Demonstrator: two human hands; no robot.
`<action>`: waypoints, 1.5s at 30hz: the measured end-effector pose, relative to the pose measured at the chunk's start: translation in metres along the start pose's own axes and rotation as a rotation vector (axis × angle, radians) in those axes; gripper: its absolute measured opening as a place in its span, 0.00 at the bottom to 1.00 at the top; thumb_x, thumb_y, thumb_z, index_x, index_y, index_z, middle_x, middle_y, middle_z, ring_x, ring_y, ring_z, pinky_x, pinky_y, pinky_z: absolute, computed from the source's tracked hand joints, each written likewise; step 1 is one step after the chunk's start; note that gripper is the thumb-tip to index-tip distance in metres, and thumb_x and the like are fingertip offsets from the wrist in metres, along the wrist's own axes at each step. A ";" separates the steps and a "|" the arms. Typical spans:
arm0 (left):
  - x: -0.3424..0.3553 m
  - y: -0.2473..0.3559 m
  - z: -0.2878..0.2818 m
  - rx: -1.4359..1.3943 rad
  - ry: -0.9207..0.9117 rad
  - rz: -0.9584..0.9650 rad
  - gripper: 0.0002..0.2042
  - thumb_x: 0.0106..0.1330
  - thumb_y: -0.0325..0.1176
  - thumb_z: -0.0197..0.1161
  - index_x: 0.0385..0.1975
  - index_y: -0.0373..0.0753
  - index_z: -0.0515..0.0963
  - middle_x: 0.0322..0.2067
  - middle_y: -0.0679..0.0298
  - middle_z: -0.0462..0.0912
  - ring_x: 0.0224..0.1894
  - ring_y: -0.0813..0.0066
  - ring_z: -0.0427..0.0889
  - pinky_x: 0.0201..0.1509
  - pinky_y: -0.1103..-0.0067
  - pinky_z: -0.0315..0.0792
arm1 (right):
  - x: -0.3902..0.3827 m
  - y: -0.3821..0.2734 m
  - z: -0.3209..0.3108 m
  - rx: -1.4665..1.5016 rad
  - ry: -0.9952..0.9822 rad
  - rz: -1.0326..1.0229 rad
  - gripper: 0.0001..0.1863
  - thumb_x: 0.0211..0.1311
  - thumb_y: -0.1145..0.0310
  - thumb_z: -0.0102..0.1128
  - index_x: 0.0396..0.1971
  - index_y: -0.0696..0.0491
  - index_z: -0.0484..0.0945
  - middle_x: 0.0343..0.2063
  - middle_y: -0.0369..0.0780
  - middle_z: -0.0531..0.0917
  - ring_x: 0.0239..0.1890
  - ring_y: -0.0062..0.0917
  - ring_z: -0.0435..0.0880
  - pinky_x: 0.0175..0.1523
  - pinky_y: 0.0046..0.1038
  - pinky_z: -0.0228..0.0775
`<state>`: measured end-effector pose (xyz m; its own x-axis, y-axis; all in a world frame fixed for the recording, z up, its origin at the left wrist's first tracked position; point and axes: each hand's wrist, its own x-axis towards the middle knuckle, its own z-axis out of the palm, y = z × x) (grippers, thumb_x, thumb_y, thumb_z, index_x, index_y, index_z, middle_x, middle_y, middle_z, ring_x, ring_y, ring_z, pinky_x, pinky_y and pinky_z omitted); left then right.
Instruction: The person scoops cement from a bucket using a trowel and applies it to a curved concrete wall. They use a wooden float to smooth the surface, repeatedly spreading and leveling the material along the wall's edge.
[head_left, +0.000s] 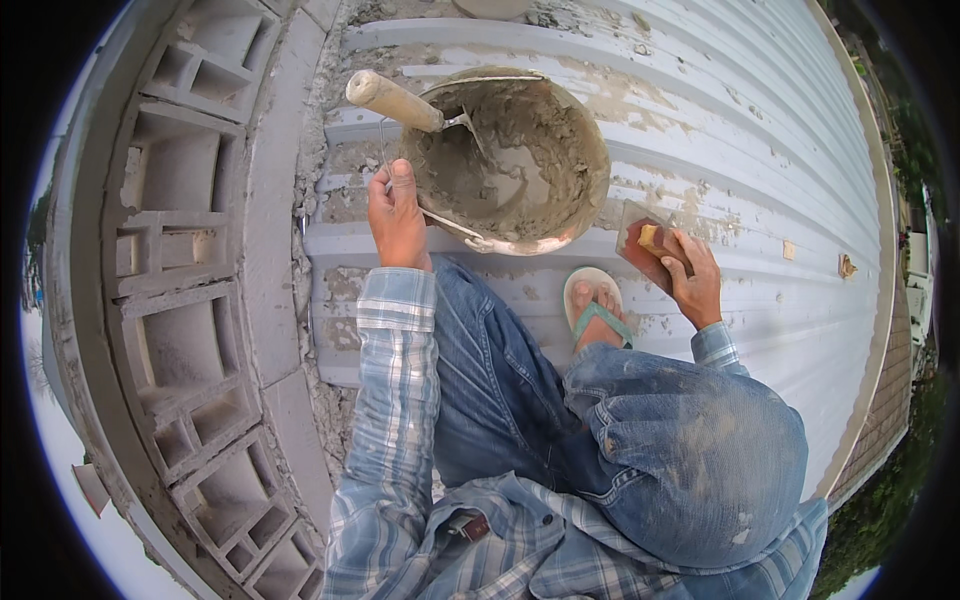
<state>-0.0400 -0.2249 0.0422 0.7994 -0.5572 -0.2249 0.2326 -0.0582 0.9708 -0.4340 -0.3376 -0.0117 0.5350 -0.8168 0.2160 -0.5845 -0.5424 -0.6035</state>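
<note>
A mortar-smeared bucket stands in front of me, with wet grey mortar inside. My left hand is closed at its left side around the thin wire handle, thumb uppermost. Leaning in the bucket is a trowel; its thick wooden grip sticks out over the left rim above that hand, and most of its blade is hidden. To the right of the bucket, my right hand grips a small reddish-brown float by its yellowish handle, low over the metal sheeting.
Ribbed metal roofing, spotted with dried mortar, spreads beneath me. A wall of hollow decorative blocks runs along the left, with a rough ledge at its foot. My sandaled foot is planted between bucket and float. The roof's edge curves along the right.
</note>
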 end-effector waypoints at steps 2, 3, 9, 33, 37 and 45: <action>-0.002 0.001 -0.002 -0.016 -0.002 -0.002 0.25 0.73 0.53 0.60 0.51 0.34 0.71 0.42 0.62 0.79 0.47 0.78 0.75 0.53 0.78 0.71 | 0.029 0.004 -0.012 0.552 0.135 0.290 0.23 0.71 0.65 0.57 0.62 0.59 0.71 0.51 0.45 0.82 0.50 0.31 0.83 0.56 0.33 0.77; -0.002 -0.003 -0.002 -0.021 -0.015 0.006 0.24 0.74 0.53 0.59 0.50 0.35 0.72 0.42 0.63 0.79 0.46 0.78 0.75 0.53 0.78 0.71 | 0.045 -0.006 -0.023 0.951 0.176 0.436 0.23 0.74 0.64 0.54 0.63 0.60 0.69 0.53 0.47 0.81 0.51 0.29 0.84 0.54 0.31 0.78; 0.008 -0.013 -0.013 0.154 -0.034 0.058 0.24 0.77 0.55 0.50 0.53 0.38 0.71 0.46 0.64 0.79 0.42 0.77 0.80 0.45 0.78 0.77 | 0.088 0.013 0.013 1.882 -0.071 0.512 0.30 0.74 0.67 0.53 0.70 0.60 0.58 0.58 0.47 0.74 0.44 0.25 0.83 0.46 0.22 0.83; -0.097 0.062 -0.019 -0.419 -0.422 0.040 0.26 0.76 0.52 0.46 0.60 0.36 0.71 0.54 0.60 0.78 0.57 0.69 0.74 0.64 0.67 0.66 | 0.089 -0.226 0.061 2.195 -1.165 0.380 0.32 0.71 0.61 0.61 0.67 0.62 0.63 0.48 0.52 0.74 0.39 0.28 0.82 0.40 0.20 0.82; -0.100 0.049 -0.013 -0.342 -0.422 -0.085 0.24 0.75 0.49 0.50 0.60 0.36 0.69 0.46 0.63 0.78 0.51 0.71 0.75 0.60 0.69 0.67 | 0.076 -0.215 0.061 2.134 -0.998 0.457 0.31 0.71 0.61 0.61 0.67 0.61 0.64 0.50 0.54 0.75 0.43 0.32 0.83 0.41 0.23 0.82; -0.044 0.132 0.000 -0.457 -0.246 0.048 0.23 0.76 0.47 0.52 0.61 0.37 0.67 0.55 0.62 0.78 0.57 0.69 0.79 0.61 0.66 0.75 | 0.207 -0.150 -0.011 1.144 -1.027 0.308 0.17 0.71 0.59 0.58 0.51 0.53 0.73 0.37 0.37 0.82 0.29 0.20 0.84 0.35 0.24 0.80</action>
<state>-0.0446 -0.2085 0.1802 0.6736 -0.7320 -0.1016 0.4613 0.3090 0.8317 -0.2421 -0.4274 0.1320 0.9362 -0.1268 -0.3279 -0.2448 0.4343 -0.8669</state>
